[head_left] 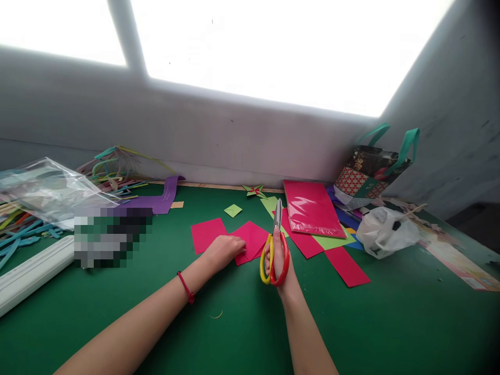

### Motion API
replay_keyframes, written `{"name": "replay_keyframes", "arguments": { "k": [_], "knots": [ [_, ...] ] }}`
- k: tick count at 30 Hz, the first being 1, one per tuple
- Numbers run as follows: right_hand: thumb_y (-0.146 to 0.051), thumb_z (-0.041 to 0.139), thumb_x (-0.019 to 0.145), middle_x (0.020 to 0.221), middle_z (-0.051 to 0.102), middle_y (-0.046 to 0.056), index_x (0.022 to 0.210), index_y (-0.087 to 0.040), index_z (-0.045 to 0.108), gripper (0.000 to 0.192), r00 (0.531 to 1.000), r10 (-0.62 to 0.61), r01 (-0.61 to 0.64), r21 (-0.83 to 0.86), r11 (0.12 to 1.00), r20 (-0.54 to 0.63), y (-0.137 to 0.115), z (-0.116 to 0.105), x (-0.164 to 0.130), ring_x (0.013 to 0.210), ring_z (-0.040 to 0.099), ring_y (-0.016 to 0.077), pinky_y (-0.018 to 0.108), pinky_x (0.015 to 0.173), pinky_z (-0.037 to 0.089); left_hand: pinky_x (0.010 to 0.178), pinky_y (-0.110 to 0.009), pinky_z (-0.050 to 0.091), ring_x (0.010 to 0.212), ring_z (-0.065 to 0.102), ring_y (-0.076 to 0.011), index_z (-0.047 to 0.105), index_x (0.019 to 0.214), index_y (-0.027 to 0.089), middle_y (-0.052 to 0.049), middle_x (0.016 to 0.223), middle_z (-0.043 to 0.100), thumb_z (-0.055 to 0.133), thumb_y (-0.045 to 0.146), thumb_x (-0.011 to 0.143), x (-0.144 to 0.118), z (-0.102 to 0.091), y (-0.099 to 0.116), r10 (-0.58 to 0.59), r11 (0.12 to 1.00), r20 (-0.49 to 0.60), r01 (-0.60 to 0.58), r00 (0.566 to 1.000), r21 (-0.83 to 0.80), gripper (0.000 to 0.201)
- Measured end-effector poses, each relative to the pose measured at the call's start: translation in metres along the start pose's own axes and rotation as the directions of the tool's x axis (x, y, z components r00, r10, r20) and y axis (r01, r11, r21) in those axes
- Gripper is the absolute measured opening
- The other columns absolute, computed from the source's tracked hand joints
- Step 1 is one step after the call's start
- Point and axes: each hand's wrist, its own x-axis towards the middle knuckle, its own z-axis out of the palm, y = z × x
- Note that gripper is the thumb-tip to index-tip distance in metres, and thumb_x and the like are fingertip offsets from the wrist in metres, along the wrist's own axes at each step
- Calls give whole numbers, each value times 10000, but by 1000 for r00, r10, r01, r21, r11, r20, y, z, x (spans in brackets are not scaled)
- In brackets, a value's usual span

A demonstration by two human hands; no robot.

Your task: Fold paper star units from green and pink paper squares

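Note:
My right hand [278,255] grips a pair of scissors [278,214] with one yellow and one red handle. The blades are together and point away from me. My left hand [227,247], with a red band on the wrist, has its fingers curled and pinched at a sheet of pink paper [250,234]. The fingertips partly hide that sheet. Beside it, to the left, lies another pink paper square [208,233]. Just beyond the hands rest a small folded green paper square [233,210] and a green and red paper star [253,191].
A wrapped pack of pink paper [314,208] lies right of centre over loose sheets. Farther right stand a patterned bag [363,179] and a white plastic bag [386,232]. On the left are purple paper [146,202], clear plastic [50,190], coloured strips and a long white bar [37,273].

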Motion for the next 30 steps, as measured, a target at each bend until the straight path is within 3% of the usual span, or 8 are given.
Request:
{"name": "replay_keyframes", "arguments": {
  "k": [4, 6, 8, 13, 19, 22, 26, 30],
  "knots": [
    [-657, 386, 701, 381, 336, -70, 571, -181, 430, 495, 999, -18, 20, 71, 997, -32, -5, -9, 3, 282, 335, 46, 147, 269, 309, 702, -301, 393, 943, 517, -256, 497, 1086, 173, -116, 1041, 540, 487, 515, 721, 15, -2, -3, -266, 964, -132, 262, 955, -50, 500],
    [-656, 394, 697, 384, 329, -73, 561, -181, 418, 495, 998, -16, 22, 108, 994, -60, -8, -12, 4, 287, 333, 44, 146, 270, 310, 736, -337, 377, 982, 477, -299, 499, 1079, 139, -143, 1054, 514, 542, 602, 609, 24, 2, -8, -373, 928, -93, 369, 923, -52, 662],
    [-659, 398, 692, 381, 314, -78, 548, -182, 406, 498, 996, 0, 12, 136, 991, -87, -9, -14, 6, 285, 326, 44, 146, 264, 302, 789, -372, 342, 1011, 448, -316, 516, 1037, 164, -128, 1047, 521, 598, 589, 544, 32, 7, -13, -420, 907, -52, 419, 906, -43, 656],
    [-669, 414, 673, 393, 342, -75, 545, -182, 403, 503, 992, 32, -13, 154, 988, -121, -6, -13, 10, 287, 334, 45, 149, 255, 296, 754, -345, 355, 878, 531, -248, 575, 869, 231, -34, 873, 592, 628, 497, 561, 44, 15, -20, -441, 892, 31, 441, 897, -97, 410],
    [-678, 419, 662, 394, 343, -73, 545, -180, 414, 511, 993, 45, -27, 158, 987, -112, 3, -17, 16, 291, 338, 45, 155, 264, 313, 815, -368, 341, 1071, 420, -310, 463, 1135, 205, -119, 1143, 457, 662, 456, 536, 43, 13, -18, -481, 871, -33, 474, 876, -126, 680],
    [-674, 418, 665, 394, 335, -72, 541, -180, 416, 509, 993, 55, -38, 164, 986, -104, 7, -19, 21, 293, 340, 46, 158, 267, 318, 721, -295, 402, 973, 503, -267, 499, 1082, 155, -125, 1073, 508, 663, 413, 558, 43, 14, -20, -489, 859, 5, 482, 873, -171, 607],
    [-657, 428, 675, 397, 324, -71, 530, -181, 413, 498, 993, 66, -48, 178, 983, -99, 13, -20, 26, 290, 329, 43, 156, 261, 302, 609, -225, 423, 800, 571, -184, 564, 971, 200, -46, 892, 588, 624, 381, 625, 41, 15, -24, -451, 863, 57, 451, 891, -227, 395],
    [-640, 430, 688, 403, 323, -67, 521, -184, 415, 485, 993, 73, -54, 191, 980, -95, 15, -20, 28, 295, 330, 45, 157, 263, 295, 759, -299, 405, 989, 493, -257, 541, 1047, 230, -73, 1052, 512, 649, 402, 589, 40, 14, -25, -473, 866, -10, 463, 881, -189, 501]
  ]
}}
